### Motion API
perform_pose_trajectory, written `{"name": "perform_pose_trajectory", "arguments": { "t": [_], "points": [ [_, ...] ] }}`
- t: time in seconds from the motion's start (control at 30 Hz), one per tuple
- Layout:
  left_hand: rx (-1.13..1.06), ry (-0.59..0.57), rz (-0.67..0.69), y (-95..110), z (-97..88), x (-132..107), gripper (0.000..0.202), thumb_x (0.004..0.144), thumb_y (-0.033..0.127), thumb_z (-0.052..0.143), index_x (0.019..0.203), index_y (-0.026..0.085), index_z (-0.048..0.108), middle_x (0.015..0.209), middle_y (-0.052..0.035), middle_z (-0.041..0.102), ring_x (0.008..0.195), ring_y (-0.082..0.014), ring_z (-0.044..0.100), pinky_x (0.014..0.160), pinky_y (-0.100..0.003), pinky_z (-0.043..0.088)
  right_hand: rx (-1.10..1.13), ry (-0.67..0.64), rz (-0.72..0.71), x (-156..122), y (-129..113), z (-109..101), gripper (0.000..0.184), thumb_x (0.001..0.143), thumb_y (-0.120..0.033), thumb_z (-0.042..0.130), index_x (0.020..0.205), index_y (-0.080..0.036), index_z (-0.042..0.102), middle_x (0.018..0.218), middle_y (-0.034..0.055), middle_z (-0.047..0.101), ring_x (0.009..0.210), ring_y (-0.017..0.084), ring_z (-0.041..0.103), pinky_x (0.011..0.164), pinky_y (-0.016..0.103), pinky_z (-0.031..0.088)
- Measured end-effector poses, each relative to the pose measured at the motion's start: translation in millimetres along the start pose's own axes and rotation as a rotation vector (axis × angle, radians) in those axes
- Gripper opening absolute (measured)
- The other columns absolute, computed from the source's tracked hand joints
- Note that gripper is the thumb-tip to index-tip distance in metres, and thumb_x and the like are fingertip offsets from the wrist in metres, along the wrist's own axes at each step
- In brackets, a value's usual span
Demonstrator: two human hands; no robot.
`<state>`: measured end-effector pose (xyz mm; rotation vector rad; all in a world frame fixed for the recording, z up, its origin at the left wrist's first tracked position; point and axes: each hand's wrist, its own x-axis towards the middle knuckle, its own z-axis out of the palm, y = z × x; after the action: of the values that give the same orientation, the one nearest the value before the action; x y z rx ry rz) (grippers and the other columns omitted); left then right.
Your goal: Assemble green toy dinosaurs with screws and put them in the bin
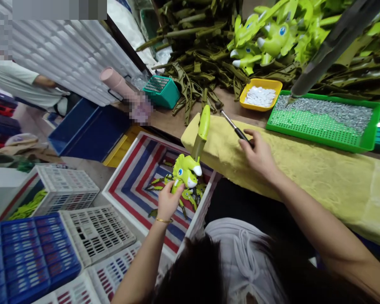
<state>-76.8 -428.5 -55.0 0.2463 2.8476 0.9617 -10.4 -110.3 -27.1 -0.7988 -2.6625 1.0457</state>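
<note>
My left hand point(169, 202) is closed on a lime-green toy triceratops head point(184, 169) with blue eyes and white horns. A dark olive shaft with a lime end piece point(203, 122) extends up from the head. Below the toy stands a bin lined with striped cloth point(126, 173), with several similar green toys inside. Over the yellow padded bench edge point(291, 156), my right hand point(259, 153) grips a slim rod tool point(239, 130) with a black handle and metal shaft. The tool points up and left; its exact kind I cannot make out.
A green perforated tray point(323, 131) of small metal screws and a yellow dish point(274, 83) of white pieces sit on the bench. Behind are piled olive parts point(196, 55) and green heads point(272, 38). A dark screwdriver point(329, 55) hangs above. Crates point(95, 232) stand left; another person point(28, 80) is beyond.
</note>
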Motion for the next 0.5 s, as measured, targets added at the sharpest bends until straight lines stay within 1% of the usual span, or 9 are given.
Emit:
{"name": "perform_pose_trajectory", "arguments": {
  "t": [0.07, 0.1, 0.2, 0.23, 0.27, 0.33, 0.4, 0.43, 0.5],
  "points": [
    [0.042, -0.018, 0.007, -6.6, 0.9, -6.8, 0.04, 0.07, 0.056, 0.061, 0.082, 0.018, 0.063, 0.071, -0.0027, 0.065, 0.068, -0.0186, 0.057, 0.071, -0.029, 0.045, 0.064, 0.078, -0.064, -23.6, 14.5, -7.7, 0.049, 0.093, -0.044, 0.042, 0.133, -0.019, 0.053, 0.095, 0.0097, 0.074, 0.072, 0.022, 0.068, 0.068, 0.037, 0.055],
    [0.066, -0.028, 0.018, -9.5, 1.7, -9.1, 0.04, 0.069, 0.057, 0.062, 0.081, 0.018, 0.062, 0.073, -0.0036, 0.065, 0.071, -0.0199, 0.057, 0.073, -0.031, 0.045, 0.06, 0.091, -0.113, -35.2, 18.7, -10.9, 0.047, 0.093, -0.042, 0.044, 0.133, -0.02, 0.055, 0.101, 0.0099, 0.074, 0.074, 0.022, 0.069, 0.07, 0.037, 0.056],
    [0.2, -0.043, 0.12, -16.9, 3.7, -10.4, 0.04, 0.071, 0.059, 0.061, 0.077, 0.02, 0.058, 0.078, -0.0071, 0.064, 0.078, -0.0235, 0.058, 0.078, -0.034, 0.046, 0.021, 0.141, -0.288, -62.2, 21.4, -14.2, 0.045, 0.094, -0.037, 0.043, 0.133, -0.02, 0.057, 0.123, 0.0107, 0.069, 0.093, 0.021, 0.071, 0.081, 0.034, 0.058],
    [0.259, -0.039, 0.166, -19.2, 3.8, -9.2, 0.04, 0.074, 0.06, 0.058, 0.077, 0.02, 0.057, 0.078, -0.008, 0.064, 0.078, -0.0243, 0.059, 0.078, -0.035, 0.046, -0.001, 0.151, -0.33, -67.8, 21.0, -12.6, 0.045, 0.095, -0.035, 0.041, 0.134, -0.02, 0.058, 0.124, 0.0108, 0.069, 0.097, 0.021, 0.071, 0.084, 0.032, 0.058],
    [0.315, -0.035, 0.21, -21.3, 3.7, -7.5, 0.04, 0.077, 0.06, 0.056, 0.077, 0.02, 0.057, 0.078, -0.0087, 0.064, 0.079, -0.025, 0.059, 0.078, -0.035, 0.047, -0.036, 0.146, -0.349, -71.9, 21.2, -9.6, 0.045, 0.096, -0.034, 0.04, 0.134, -0.02, 0.058, 0.121, 0.0109, 0.07, 0.097, 0.02, 0.071, 0.084, 0.03, 0.058],
    [0.392, -0.032, 0.266, -24.8, 2.9, -3.5, 0.039, 0.079, 0.059, 0.055, 0.077, 0.02, 0.056, 0.077, -0.0094, 0.064, 0.079, -0.0257, 0.06, 0.077, -0.035, 0.047, -0.136, 0.091, -0.316, -76.9, 23.9, -2.2, 0.045, 0.096, -0.032, 0.039, 0.135, -0.021, 0.058, 0.111, 0.0102, 0.074, 0.088, 0.02, 0.073, 0.076, 0.03, 0.059],
    [0.426, -0.039, 0.291, -26.8, 2.5, 0.6, 0.038, 0.079, 0.058, 0.056, 0.079, 0.02, 0.057, 0.078, -0.0103, 0.065, 0.079, -0.0261, 0.06, 0.078, -0.036, 0.048, -0.213, 0.037, -0.234, -79.4, 28.9, 2.4, 0.044, 0.096, -0.031, 0.041, 0.137, -0.023, 0.056, 0.106, 0.0087, 0.076, 0.078, 0.021, 0.074, 0.065, 0.03, 0.059],
    [0.431, -0.043, 0.292, -27.1, 2.7, 2.4, 0.038, 0.079, 0.057, 0.056, 0.079, 0.019, 0.057, 0.079, -0.0108, 0.066, 0.079, -0.0262, 0.061, 0.077, -0.036, 0.048, -0.223, 0.038, -0.2, -80.2, 31.2, 2.3, 0.044, 0.095, -0.031, 0.042, 0.137, -0.023, 0.056, 0.108, 0.0084, 0.075, 0.076, 0.022, 0.074, 0.063, 0.03, 0.059],
    [0.424, -0.05, 0.278, -26.4, 4.0, 5.6, 0.038, 0.078, 0.057, 0.056, 0.08, 0.019, 0.058, 0.08, -0.0111, 0.066, 0.078, -0.0259, 0.061, 0.076, -0.035, 0.048, -0.193, 0.097, -0.167, -80.8, 33.8, -3.1, 0.044, 0.095, -0.031, 0.044, 0.136, -0.023, 0.056, 0.118, 0.0091, 0.072, 0.079, 0.021, 0.074, 0.065, 0.03, 0.06]
  ]
}}
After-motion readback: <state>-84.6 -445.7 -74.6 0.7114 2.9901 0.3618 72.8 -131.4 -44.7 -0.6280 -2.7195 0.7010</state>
